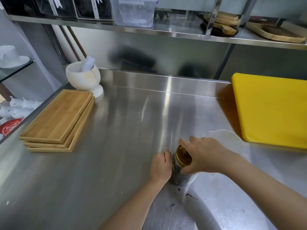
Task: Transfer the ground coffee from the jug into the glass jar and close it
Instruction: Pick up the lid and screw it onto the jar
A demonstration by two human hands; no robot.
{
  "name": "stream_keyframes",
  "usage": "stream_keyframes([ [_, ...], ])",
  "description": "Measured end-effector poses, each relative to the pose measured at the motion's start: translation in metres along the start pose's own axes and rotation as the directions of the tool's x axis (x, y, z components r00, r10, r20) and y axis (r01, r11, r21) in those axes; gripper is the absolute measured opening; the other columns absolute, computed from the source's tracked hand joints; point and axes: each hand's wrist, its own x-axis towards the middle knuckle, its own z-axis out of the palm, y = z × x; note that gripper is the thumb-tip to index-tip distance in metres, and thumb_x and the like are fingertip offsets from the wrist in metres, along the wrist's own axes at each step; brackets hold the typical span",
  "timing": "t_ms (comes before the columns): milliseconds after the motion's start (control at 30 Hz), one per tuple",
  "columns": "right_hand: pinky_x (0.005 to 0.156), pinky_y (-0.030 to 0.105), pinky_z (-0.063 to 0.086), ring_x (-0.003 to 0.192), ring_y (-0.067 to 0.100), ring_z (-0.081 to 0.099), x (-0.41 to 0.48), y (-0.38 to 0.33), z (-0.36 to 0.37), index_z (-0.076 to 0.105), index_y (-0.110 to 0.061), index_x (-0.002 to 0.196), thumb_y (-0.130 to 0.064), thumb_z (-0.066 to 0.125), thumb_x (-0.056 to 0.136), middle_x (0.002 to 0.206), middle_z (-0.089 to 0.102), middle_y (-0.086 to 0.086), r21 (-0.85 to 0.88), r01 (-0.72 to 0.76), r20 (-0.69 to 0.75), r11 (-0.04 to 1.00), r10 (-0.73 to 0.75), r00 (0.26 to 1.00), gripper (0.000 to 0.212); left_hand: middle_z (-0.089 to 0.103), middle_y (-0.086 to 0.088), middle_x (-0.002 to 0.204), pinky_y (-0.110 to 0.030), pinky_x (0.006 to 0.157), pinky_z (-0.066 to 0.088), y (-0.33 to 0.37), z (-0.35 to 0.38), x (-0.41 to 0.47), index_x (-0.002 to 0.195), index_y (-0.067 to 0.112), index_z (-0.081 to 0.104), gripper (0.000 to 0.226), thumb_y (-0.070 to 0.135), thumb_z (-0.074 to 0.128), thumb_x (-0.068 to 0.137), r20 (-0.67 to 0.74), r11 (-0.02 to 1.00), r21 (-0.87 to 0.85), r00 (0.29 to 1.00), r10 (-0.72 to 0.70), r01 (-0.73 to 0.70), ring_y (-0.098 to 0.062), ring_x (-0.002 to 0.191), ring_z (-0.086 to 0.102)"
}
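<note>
A glass jar with dark coffee inside stands on the steel counter near the front. My left hand wraps around the jar's left side. A gold metal lid sits on the jar's mouth, and my right hand grips it from above and the right. Behind my right hand lies a white jug, mostly hidden by the hand and forearm.
Spilled coffee grounds dot the counter in front of the jar. A yellow cutting board lies at the right. Stacked bamboo trays and a white mortar with pestle stand at the left. A shelf hangs overhead.
</note>
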Motion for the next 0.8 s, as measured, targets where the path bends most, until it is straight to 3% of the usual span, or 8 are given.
stream_keyframes([
  [100,0.051,0.026,0.043,0.055,0.017,0.047,0.0,-0.01,0.008,0.044,-0.013,0.089,-0.083,0.026,0.071,0.061,0.041,-0.004,0.005,-0.113,-0.136,0.994,0.112,0.984,0.075,0.031,0.007,0.037,-0.022,0.039,0.02,0.0,0.0,-0.001,0.037,0.021,0.028,0.06,0.021,0.029,0.097,-0.006,1.0,-0.013,1.0,-0.003,0.003,-0.01,0.034,0.029],
  [200,0.045,0.023,0.035,0.047,0.012,0.039,-0.004,-0.01,0.003,0.04,-0.013,0.07,-0.088,0.007,0.056,0.057,0.039,-0.004,0.012,-0.14,-0.128,0.99,0.14,0.982,0.084,0.029,0.007,0.037,-0.022,0.04,0.019,0.0,0.0,-0.002,0.037,0.022,0.025,0.06,0.023,0.027,0.097,0.021,0.999,-0.051,1.0,-0.009,0.01,-0.01,0.033,0.029],
  [300,0.075,0.029,0.05,0.092,0.019,0.058,-0.004,0.009,-0.006,0.039,-0.026,0.127,-0.089,0.035,0.06,0.111,0.056,-0.001,0.231,-0.109,0.101,0.967,0.088,0.991,0.092,0.029,0.007,0.037,-0.022,0.04,0.018,0.001,0.0,-0.002,0.036,0.022,0.026,0.06,0.027,0.027,0.096,0.022,0.999,-0.054,1.0,-0.005,0.006,-0.009,0.035,0.027],
  [400,0.091,0.032,0.049,0.12,0.017,0.044,-0.005,0.021,-0.015,0.022,-0.049,0.135,-0.047,0.073,0.072,0.139,0.029,-0.01,0.336,0.083,0.184,0.938,-0.152,0.971,0.082,0.032,0.004,0.039,-0.022,0.04,0.02,0.001,0.0,-0.002,0.039,0.021,0.029,0.058,0.021,0.029,0.097,0.0,1.0,0.006,1.0,0.019,-0.019,-0.009,0.037,0.029],
  [467,0.09,0.03,0.05,0.117,0.015,0.044,-0.002,0.024,-0.012,0.034,-0.048,0.13,-0.032,0.073,0.076,0.135,0.033,-0.009,0.311,0.195,0.117,0.93,-0.241,0.963,0.068,0.032,0.003,0.039,-0.022,0.039,0.02,0.001,0.0,-0.002,0.039,0.021,0.029,0.058,0.019,0.029,0.097,-0.006,1.0,0.021,1.0,0.023,-0.022,-0.009,0.036,0.029],
  [567,0.083,0.028,0.051,0.103,0.013,0.049,-0.001,0.022,-0.007,0.042,-0.04,0.124,-0.049,0.067,0.076,0.114,0.046,-0.009,0.283,0.181,0.053,0.942,-0.204,0.978,0.055,0.03,0.005,0.037,-0.021,0.039,0.02,-0.001,0.001,-0.001,0.038,0.021,0.028,0.059,0.019,0.03,0.096,-0.013,0.999,0.021,0.999,0.033,-0.032,-0.011,0.032,0.032],
  [733,0.065,0.028,0.052,0.068,0.015,0.058,0.003,0.008,0.003,0.054,-0.016,0.093,-0.087,0.02,0.063,0.07,0.053,-0.004,0.021,-0.056,-0.105,0.998,0.058,0.993,0.084,0.03,0.006,0.037,-0.023,0.041,0.017,-0.002,0.0,-0.001,0.037,0.023,0.028,0.057,0.032,0.028,0.094,0.023,0.999,-0.045,0.999,0.026,-0.025,-0.009,0.034,0.028],
  [800,0.065,0.028,0.052,0.072,0.016,0.06,0.0,0.014,0.001,0.057,-0.018,0.098,-0.089,0.017,0.057,0.075,0.059,-0.003,0.03,-0.094,-0.087,0.995,0.096,0.992,0.091,0.029,0.007,0.035,-0.022,0.04,0.016,-0.002,0.0,-0.001,0.037,0.022,0.027,0.059,0.026,0.03,0.096,0.009,1.0,-0.01,1.0,0.017,-0.017,-0.01,0.035,0.028],
])
